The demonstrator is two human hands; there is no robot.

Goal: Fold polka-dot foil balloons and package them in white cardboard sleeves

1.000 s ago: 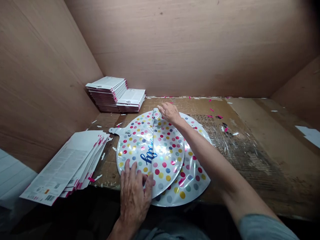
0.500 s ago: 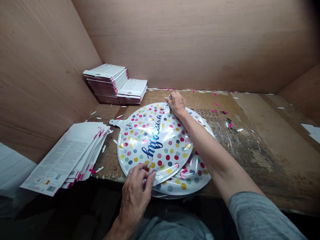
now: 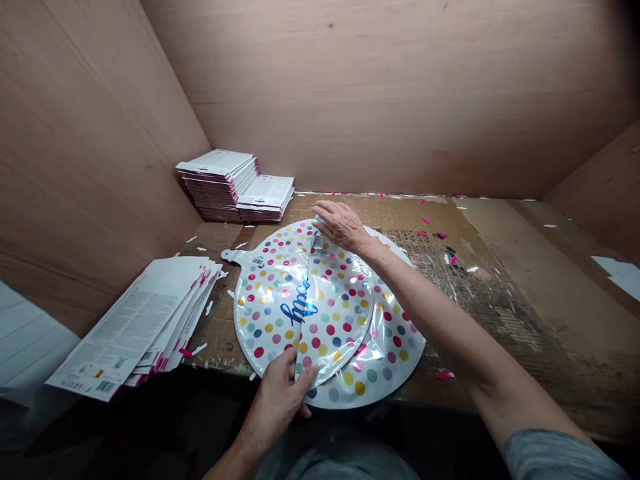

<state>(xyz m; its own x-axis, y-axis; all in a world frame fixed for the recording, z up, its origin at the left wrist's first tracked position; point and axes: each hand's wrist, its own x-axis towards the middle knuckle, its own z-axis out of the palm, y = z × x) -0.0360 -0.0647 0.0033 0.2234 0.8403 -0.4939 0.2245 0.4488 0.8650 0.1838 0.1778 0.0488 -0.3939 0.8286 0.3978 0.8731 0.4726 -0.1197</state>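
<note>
A round white foil balloon with coloured dots and blue script lies flat, its tail pointing left. Its right side is folded over leftward, so part of the lettering is covered. Beneath it another dotted foil balloon shows at the right. At the near end of the fold my left hand has the foil between thumb and fingers. My right hand is at the far end, fingertips closed on the folded edge; the thumb is hidden.
Printed cards lie fanned at the left. Two stacks of white packs stand in the back left corner. Pink and white paper scraps litter the cardboard-covered table. Wooden panels enclose the back and sides.
The folded part of the upper balloon has moved left and covers more of the lettering. My right hand has shifted left along with it. My left hand has closed on the near edge.
</note>
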